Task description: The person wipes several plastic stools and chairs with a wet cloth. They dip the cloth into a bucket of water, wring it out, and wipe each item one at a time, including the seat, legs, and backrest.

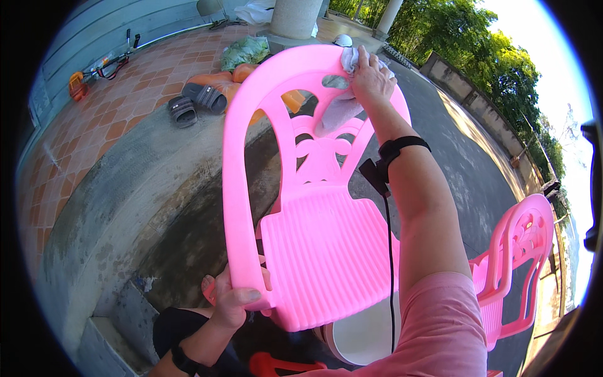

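Note:
In front of me stands a pink plastic armchair (323, 251) with a ribbed seat and a cut-out backrest. My left hand (231, 301) grips the front end of its left armrest, thumb on top and fingers partly hidden beneath. At the top right of the backrest, my right hand (372, 78) presses a grey-white cloth (342, 112) against the rim. Part of the cloth hangs down over the openings in the back. A black strap with a small box and cable (380, 169) is on my right forearm.
A white bucket (361, 336) stands below the seat, near a red plastic piece (282, 364). More pink chairs (512, 264) are at right. Grey slippers (195, 103), a green bag (245, 52) and a string trimmer (113, 63) lie on the raised ledge at left.

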A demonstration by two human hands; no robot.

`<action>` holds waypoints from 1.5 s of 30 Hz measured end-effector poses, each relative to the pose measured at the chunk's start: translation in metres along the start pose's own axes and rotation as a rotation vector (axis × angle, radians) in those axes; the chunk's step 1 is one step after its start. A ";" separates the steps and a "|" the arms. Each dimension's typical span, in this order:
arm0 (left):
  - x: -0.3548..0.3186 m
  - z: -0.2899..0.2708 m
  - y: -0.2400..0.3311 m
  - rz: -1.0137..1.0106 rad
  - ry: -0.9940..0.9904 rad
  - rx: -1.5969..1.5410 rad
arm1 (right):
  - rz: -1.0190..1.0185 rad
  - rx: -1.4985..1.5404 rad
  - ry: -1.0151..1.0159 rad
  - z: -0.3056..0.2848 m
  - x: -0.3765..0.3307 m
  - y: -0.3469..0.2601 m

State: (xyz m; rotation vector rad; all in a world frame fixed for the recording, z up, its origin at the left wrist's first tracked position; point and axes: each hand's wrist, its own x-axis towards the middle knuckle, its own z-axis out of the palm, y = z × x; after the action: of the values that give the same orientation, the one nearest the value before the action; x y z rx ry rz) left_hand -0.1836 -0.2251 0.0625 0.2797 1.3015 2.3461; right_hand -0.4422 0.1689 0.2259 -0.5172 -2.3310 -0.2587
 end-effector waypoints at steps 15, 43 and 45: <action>0.000 0.011 -0.005 0.124 0.079 0.111 | 0.292 -0.140 -0.683 -0.030 -0.131 0.195; 0.008 -0.004 -0.019 0.176 -0.036 0.032 | 0.784 0.223 -0.527 -0.070 -0.409 0.212; 0.007 -0.004 -0.018 0.161 -0.040 0.023 | 0.582 0.204 -0.491 -0.080 -0.422 0.206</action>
State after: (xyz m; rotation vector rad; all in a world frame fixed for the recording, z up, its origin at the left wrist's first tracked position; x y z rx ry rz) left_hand -0.1865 -0.2162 0.0453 0.4526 1.3325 2.4454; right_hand -0.0256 0.2057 -0.0024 -1.2248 -2.4922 0.4207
